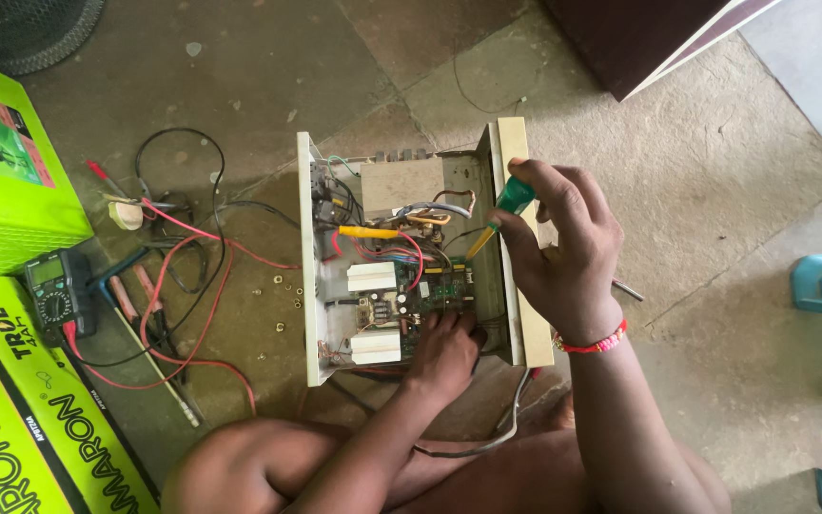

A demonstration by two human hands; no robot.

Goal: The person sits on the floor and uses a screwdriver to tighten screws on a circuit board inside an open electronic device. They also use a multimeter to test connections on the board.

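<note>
1. I sit on the concrete floor (715, 190) with an opened metal case (516, 238) in front of my knees, its lid off and its inside showing.
2. My right hand (563, 252) is clenched around a green-handled screwdriver (499, 211); the hand hangs over the case's right wall, and the yellow shaft slants down and leftward into the case.
3. The screwdriver tip points at the green circuit board (435, 286) near the middle of the case; I cannot tell whether it touches.
4. My left hand (444, 347) reaches in from the near edge of the case, fingers curled down onto the board's near-right part. Whether it pinches anything I cannot tell.
5. So the board lies between my two hands, just beyond the left one and below-left of the right one.
6. Two white blocks (373, 278) sit along the case's left side, with red and yellow wires above the board.
7. Left of the case, on the floor, lie tangled red and black leads (183, 286), a multimeter (52, 290) and small nuts (283, 303).
8. Bright green boxes (2, 171) stand along the floor's left edge.
</note>
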